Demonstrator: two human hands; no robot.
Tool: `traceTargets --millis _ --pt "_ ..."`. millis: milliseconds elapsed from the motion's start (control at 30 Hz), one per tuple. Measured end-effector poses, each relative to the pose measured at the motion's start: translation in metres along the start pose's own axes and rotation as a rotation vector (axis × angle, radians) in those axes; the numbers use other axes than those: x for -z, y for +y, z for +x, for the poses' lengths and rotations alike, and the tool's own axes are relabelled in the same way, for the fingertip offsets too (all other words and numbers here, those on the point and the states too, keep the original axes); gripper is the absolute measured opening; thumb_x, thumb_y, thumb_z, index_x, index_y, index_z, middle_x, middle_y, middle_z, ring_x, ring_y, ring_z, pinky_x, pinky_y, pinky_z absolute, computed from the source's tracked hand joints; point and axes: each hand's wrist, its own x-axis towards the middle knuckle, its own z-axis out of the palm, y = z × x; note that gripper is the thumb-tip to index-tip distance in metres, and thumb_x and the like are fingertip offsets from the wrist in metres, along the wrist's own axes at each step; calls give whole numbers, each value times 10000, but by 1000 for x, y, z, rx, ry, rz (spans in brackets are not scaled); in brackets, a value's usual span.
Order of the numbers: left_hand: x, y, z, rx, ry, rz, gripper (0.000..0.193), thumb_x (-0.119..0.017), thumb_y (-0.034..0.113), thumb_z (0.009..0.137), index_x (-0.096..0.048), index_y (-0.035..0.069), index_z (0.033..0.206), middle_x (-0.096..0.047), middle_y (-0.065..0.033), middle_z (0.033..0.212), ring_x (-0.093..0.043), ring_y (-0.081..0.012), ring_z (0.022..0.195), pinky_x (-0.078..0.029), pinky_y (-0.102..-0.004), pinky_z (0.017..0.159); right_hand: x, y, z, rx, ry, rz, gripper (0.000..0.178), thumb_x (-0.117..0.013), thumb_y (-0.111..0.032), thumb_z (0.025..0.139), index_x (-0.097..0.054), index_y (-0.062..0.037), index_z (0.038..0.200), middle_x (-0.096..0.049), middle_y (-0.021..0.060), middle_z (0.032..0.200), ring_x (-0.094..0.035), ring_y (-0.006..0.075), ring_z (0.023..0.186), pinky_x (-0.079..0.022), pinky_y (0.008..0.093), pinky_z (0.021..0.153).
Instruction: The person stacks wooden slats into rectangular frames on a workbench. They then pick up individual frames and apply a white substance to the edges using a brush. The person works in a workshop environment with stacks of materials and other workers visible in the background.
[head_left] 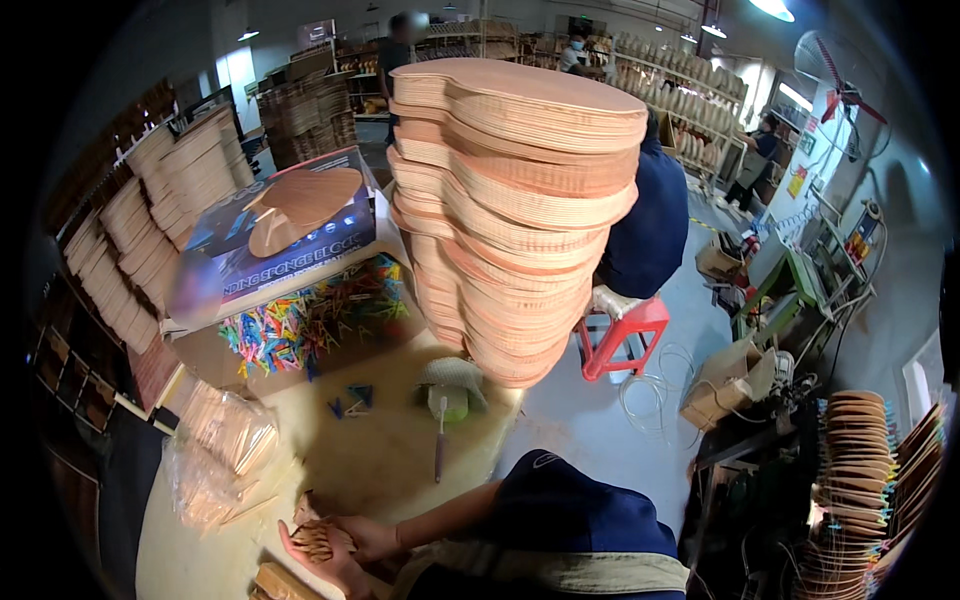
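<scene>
Low on the near side of the table, my left hand [342,572] cups a bunch of small thin wooden pieces [313,542], its fingers bent around them. My right hand [372,538] closes on the same bunch from the right, its fingertips partly hidden. Just below them a wooden block [285,581] lies at the table edge. To the left, a clear plastic bag [205,470] holds many thin wood strips [235,430]. A brush [439,450] rests with its head in a small green bowl [452,402] beyond my hands.
A tall stack of guitar-shaped boards [510,180] rises at the table's far side. Colourful clothespins [310,320] fill a carton beside a printed box [290,235] bearing one board. A few loose clothespins [352,402] lie nearby. Behind are a seated person [645,220] and a red stool [625,340].
</scene>
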Motion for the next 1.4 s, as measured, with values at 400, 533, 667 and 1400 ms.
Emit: traceTargets --millis 400,533,667,1400 --pt "18 -70 -14 214 -145 -80 472 -616 -51 828 -402 25 1242 -539 -89 1094 -540 -149 987 -477 -283 865 -12 73 -15 -188 11 -60 446 -661 -225 834 -504 -41 1209 -585 198 1119 -569 283 1065 -447 375 895" --pt "16 -49 -10 346 -109 -206 570 -645 -1 843 -340 28 1324 -517 -100 1146 -527 -149 1009 -472 -270 855 0 25 2 -143 3 -33 556 -609 -183 845 -427 -39 1350 -539 209 1255 -494 273 1204 -383 355 1016" --pt "35 -84 -33 -47 208 117 855 -695 83 793 -170 19 1464 -356 -176 1348 -368 -283 1235 -273 -439 1079 36 -7 44 -179 -214 -151 392 -591 -169 832 -532 -9 1184 -612 205 1053 -592 325 1011 -462 422 867" --pt "44 -91 -60 -311 -323 380 65 -627 81 830 -594 47 785 -652 -98 873 -621 -309 922 -485 -428 905 66 -7 67 232 -207 -1143 820 -706 -124 727 -324 -62 1450 -512 158 1264 -526 301 1064 -382 443 990"
